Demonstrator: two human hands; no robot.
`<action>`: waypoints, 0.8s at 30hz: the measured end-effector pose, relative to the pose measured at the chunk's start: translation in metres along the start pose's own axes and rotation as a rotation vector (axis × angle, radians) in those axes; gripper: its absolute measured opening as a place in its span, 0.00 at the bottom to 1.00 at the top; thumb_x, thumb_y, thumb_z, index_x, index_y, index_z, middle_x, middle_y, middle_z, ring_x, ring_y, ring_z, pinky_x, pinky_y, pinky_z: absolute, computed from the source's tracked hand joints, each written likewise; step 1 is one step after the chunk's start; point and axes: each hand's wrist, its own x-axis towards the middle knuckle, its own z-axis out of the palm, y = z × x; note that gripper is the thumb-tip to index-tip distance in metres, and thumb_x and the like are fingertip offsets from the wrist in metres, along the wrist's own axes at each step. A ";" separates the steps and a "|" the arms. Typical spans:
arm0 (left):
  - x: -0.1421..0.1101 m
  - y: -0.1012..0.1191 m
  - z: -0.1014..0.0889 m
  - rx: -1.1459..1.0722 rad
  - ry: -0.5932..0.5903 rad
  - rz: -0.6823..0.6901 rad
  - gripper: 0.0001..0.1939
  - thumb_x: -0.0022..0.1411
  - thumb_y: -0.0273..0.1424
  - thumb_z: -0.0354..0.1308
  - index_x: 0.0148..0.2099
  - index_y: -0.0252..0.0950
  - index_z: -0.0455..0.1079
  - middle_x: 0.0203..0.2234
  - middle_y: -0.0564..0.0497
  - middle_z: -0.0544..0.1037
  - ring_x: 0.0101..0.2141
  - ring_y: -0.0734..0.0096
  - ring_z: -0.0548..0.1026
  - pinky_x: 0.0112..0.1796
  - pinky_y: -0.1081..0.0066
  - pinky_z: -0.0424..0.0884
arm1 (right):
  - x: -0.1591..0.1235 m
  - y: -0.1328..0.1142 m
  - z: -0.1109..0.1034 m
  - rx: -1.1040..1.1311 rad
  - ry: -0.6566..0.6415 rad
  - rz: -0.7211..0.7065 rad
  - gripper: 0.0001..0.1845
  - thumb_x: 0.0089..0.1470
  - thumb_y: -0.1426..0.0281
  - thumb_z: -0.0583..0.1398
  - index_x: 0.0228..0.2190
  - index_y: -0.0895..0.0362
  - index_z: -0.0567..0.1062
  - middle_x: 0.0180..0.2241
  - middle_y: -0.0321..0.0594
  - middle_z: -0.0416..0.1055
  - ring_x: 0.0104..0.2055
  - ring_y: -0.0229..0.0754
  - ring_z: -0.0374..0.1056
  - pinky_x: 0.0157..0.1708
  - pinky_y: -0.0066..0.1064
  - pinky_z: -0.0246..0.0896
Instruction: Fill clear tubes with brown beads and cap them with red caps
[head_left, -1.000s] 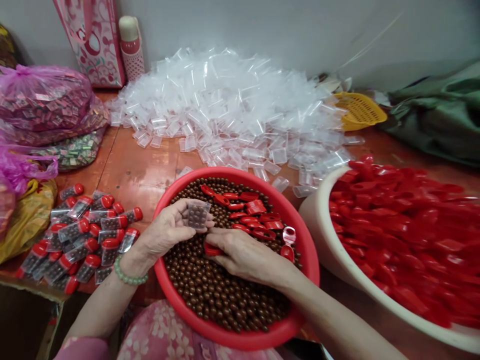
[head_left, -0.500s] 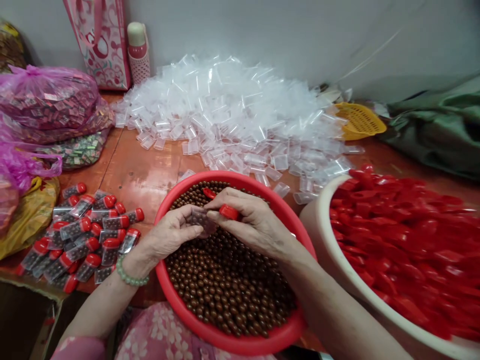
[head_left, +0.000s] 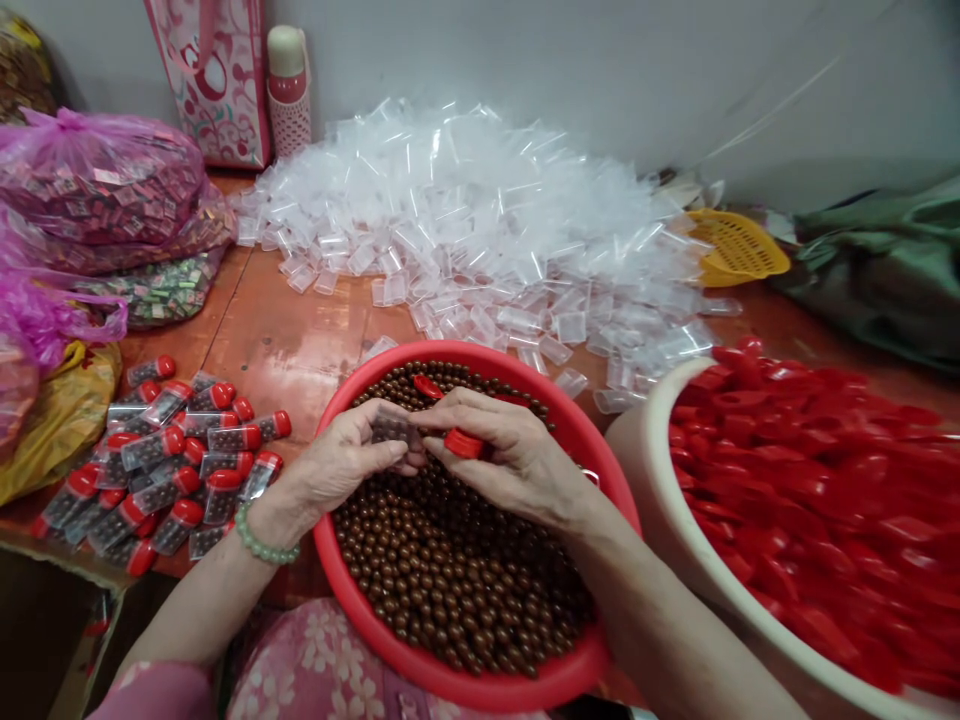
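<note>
My left hand [head_left: 346,446], with a green bead bracelet at the wrist, is closed on a small clear plastic case [head_left: 393,428] with brown balls inside. Close beside it, my right hand [head_left: 504,446] is closed around a red plastic cap [head_left: 463,443]; its fingertips reach the open end of the case. Both hands are above a red basin [head_left: 330,560] full of shiny brown balls [head_left: 457,590]. Another red cap [head_left: 427,387] lies on the balls behind my right fingers. Other caps in the basin are mostly hidden by my right hand.
Red-capped filled cases [head_left: 161,455] lie piled at left. Behind the basin is a heap of clear cases [head_left: 480,220]. A white tub [head_left: 656,440] of red caps [head_left: 817,510] stands at right, a yellow basket [head_left: 739,245] behind it. Pink bags [head_left: 97,180] sit far left.
My right hand has lifted from the balls with a red cap and come up to the case. My left hand has tilted the case over toward my right fingers.
</note>
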 end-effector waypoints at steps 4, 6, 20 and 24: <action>-0.001 0.004 0.006 0.233 0.034 0.001 0.11 0.53 0.28 0.64 0.39 0.33 0.68 0.32 0.53 0.73 0.33 0.75 0.72 0.40 0.72 0.68 | 0.000 0.000 0.001 -0.061 -0.098 0.034 0.08 0.54 0.75 0.57 0.34 0.56 0.76 0.31 0.40 0.72 0.33 0.39 0.67 0.35 0.32 0.63; -0.001 0.006 0.009 0.294 0.039 0.006 0.09 0.53 0.27 0.63 0.38 0.33 0.68 0.32 0.53 0.73 0.33 0.76 0.71 0.40 0.72 0.67 | 0.002 -0.001 -0.001 -0.068 -0.117 0.059 0.06 0.55 0.73 0.57 0.32 0.57 0.76 0.30 0.39 0.71 0.32 0.38 0.67 0.34 0.31 0.63; -0.001 0.005 0.005 0.235 0.092 0.037 0.15 0.56 0.34 0.65 0.44 0.35 0.69 0.36 0.51 0.74 0.38 0.73 0.73 0.45 0.69 0.67 | -0.006 0.006 -0.002 0.168 -0.034 0.296 0.20 0.59 0.63 0.57 0.52 0.53 0.72 0.47 0.43 0.73 0.51 0.44 0.69 0.53 0.39 0.64; 0.000 0.003 0.005 0.249 0.211 0.129 0.16 0.53 0.32 0.67 0.42 0.35 0.70 0.36 0.52 0.75 0.37 0.73 0.72 0.44 0.70 0.67 | -0.005 0.005 0.006 0.053 -0.034 0.227 0.19 0.58 0.68 0.58 0.52 0.53 0.72 0.48 0.43 0.74 0.51 0.44 0.70 0.54 0.39 0.63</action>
